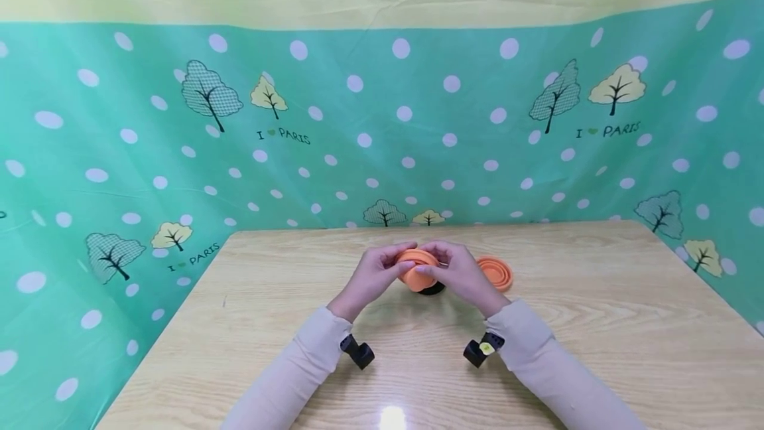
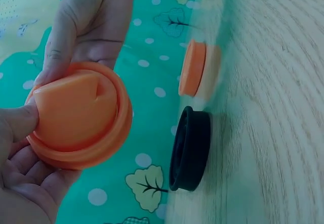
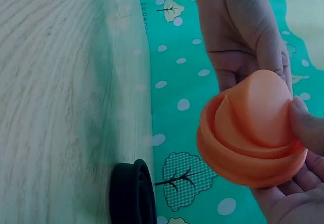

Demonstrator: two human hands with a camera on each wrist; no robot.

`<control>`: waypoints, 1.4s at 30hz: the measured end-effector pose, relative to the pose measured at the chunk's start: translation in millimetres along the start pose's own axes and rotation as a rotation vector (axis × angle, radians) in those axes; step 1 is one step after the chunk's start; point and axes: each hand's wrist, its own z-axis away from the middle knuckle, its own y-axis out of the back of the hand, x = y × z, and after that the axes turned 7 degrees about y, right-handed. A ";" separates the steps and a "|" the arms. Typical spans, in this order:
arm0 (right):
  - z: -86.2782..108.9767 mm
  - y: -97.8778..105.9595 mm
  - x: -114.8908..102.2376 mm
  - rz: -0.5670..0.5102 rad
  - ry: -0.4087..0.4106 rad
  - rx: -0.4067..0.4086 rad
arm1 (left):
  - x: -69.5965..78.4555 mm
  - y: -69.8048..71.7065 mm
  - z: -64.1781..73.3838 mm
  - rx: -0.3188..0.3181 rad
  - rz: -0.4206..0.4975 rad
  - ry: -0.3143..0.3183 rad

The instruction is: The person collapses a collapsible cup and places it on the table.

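Note:
A round orange cup lid (image 1: 418,279) is held up over the wooden table between both hands. My left hand (image 1: 377,274) grips its left rim, thumb on top and fingers curled beneath. The right hand (image 1: 459,275) grips the opposite side in the same way, its thumb near the raised flap. In the left wrist view the lid's top face (image 2: 76,115) shows a smooth raised part inside a thick rim. The right wrist view shows that raised part (image 3: 268,105) bulging upward. Behind and below the lid, a black ring-shaped piece (image 2: 198,150) lies on the table.
To the right of the hands lies a flat orange piece with concentric rings (image 1: 495,274), like a collapsed silicone cup. The table (image 1: 286,271) meets a green dotted curtain (image 1: 334,125) at its far edge. Dark cameras are strapped to both wrists.

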 end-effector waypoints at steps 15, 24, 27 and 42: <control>-6.0 -0.4 -2.3 -0.162 0.033 0.165 | -23.5 4.3 -14.2 0.085 0.172 0.089; -6.9 -1.6 -1.4 -0.227 0.023 0.203 | -17.5 2.5 -15.8 0.121 0.191 0.048; -6.4 -2.5 -0.1 -0.267 0.029 0.207 | -16.1 1.5 -16.8 0.140 0.199 0.047; -6.2 2.9 2.2 0.000 0.047 0.056 | -17.4 1.8 -17.1 0.117 -0.053 0.010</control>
